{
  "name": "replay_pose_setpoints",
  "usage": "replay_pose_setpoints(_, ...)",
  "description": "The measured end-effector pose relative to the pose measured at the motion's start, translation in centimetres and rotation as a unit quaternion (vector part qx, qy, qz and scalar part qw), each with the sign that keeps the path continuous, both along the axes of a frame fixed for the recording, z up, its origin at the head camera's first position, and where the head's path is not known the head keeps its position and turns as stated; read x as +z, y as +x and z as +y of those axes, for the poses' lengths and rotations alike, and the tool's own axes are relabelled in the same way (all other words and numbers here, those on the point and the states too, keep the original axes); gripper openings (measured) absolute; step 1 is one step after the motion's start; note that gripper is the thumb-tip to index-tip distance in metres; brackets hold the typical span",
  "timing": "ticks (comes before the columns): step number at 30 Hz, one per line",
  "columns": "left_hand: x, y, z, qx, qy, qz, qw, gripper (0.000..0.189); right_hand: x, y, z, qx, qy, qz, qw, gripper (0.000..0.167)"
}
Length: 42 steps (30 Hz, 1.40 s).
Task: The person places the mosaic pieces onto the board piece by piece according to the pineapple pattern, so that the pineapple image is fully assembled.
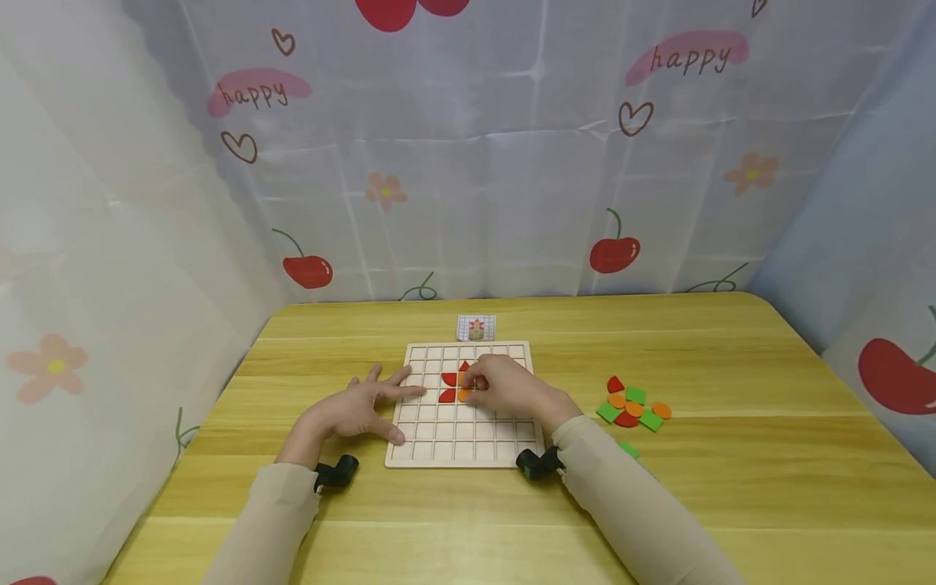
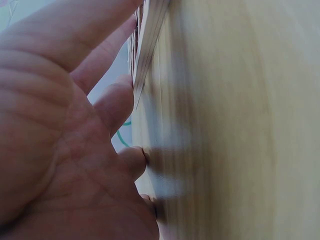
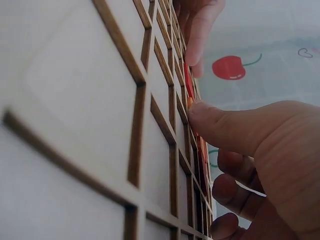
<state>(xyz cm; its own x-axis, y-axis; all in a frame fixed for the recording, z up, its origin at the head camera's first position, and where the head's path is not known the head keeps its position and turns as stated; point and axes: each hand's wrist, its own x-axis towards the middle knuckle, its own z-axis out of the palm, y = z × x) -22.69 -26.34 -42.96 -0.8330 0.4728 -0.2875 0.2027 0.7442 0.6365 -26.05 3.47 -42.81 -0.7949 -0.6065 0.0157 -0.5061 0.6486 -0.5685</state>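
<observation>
Left hand, fingers splayed apart, touches the grid board, probably to steady it; right hand touches an orange piece, pinched or merely pressed, cannot tell.

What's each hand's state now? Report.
Left hand: open, spread at the board.
Right hand: curled, by an orange piece; whether it grips one cannot be told.

One high view, two close ones
The head camera looks forward and down over the table; the left wrist camera, tipped sideways, looks past the left hand at the board; the right wrist camera skims its grid, which the head view shares.
</observation>
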Motion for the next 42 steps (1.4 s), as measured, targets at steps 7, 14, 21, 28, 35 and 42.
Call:
replay_pose_setpoints(7, -0.2, 0.1, 0.1, -0.006, 0.000, 0.001, 1.0000, 0.076, 0.4, 0.7, 1.1, -0.003, 0.001, 0.014, 0.9999, 0.011)
replay_pose_setpoints(14, -0.1, 0.1, -0.1, 0.002, 0.001, -0.005, 1.0000, 0.076, 1.3, 1.9, 3.5, 0.004, -0.023, 0.010, 0.9997, 0.013)
replay_pose_setpoints(21, -0.2, 0.1, -0.1, -0.002, 0.005, -0.008, 1.0000, 0.077, 1.2, 2.9, 6.7, -0.003, -0.033, -0.013, 0.9994, 0.014)
replay_pose_setpoints(28, -0.3, -0.2, 0.0, 0.005, 0.001, -0.004, 1.0000, 0.077, 1.2, 3.9, 10.3, -0.021, -0.039, -0.011, 0.9990, 0.011)
replay_pose_setpoints(35, 0.0, -0.1, 0.1, 0.001, 0.008, -0.008, 0.9999, 0.077, 0.9, 4.7, 13.5, -0.012, -0.045, 0.028, 0.9985, 0.012)
replay_pose_setpoints(42, -0.1, -0.1, 0.0, 0.010, 0.006, -0.011, 0.9999, 0.077, 0.4, 5.5, 16.1, 0.000, -0.033, -0.021, 0.9992, 0.021)
